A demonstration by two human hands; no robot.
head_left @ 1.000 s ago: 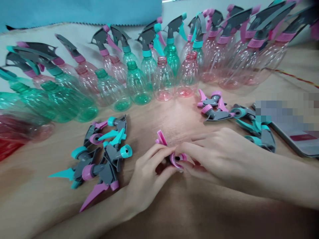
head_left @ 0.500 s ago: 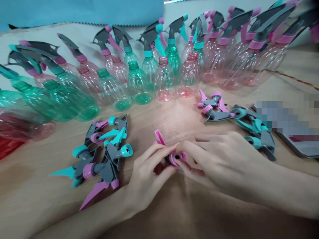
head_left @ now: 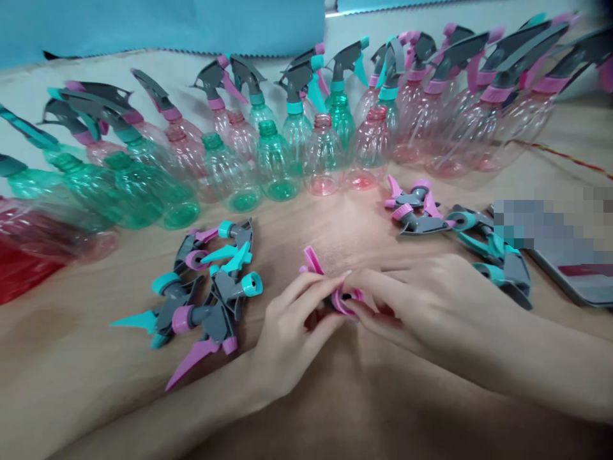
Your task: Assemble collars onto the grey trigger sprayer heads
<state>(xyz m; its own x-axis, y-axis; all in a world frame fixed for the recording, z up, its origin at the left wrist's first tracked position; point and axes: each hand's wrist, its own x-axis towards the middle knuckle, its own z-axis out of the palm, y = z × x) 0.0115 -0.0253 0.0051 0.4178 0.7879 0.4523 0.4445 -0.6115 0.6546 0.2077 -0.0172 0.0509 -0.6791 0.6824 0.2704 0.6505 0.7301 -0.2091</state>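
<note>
Between my two hands is a pink and grey trigger spray head [head_left: 313, 260], its pink trigger sticking up past the fingers. My left hand [head_left: 292, 326] is closed around its body, which is mostly hidden. My right hand [head_left: 407, 303] pinches the pink collar [head_left: 341, 300] between thumb and fingers, and the collar's dark opening faces me. Left of my left hand lies a loose pile of grey spray heads [head_left: 215, 319] with pink or turquoise parts. Beyond my right hand rest more spray heads, pink ones [head_left: 421, 223] and turquoise ones [head_left: 507, 262].
Open-necked clear bottles, green [head_left: 278, 160] and pink [head_left: 324, 160], stand across the table. Behind them and to the right are bottles fitted with spray heads [head_left: 498, 96]. A phone-like device [head_left: 575, 268] lies at the right. Something red [head_left: 23, 271] sits at the left edge.
The view has shifted slightly, so most things sit a little further right. Both hands keep hold of the spray head; its collar's opening is now partly covered by the right fingers.
</note>
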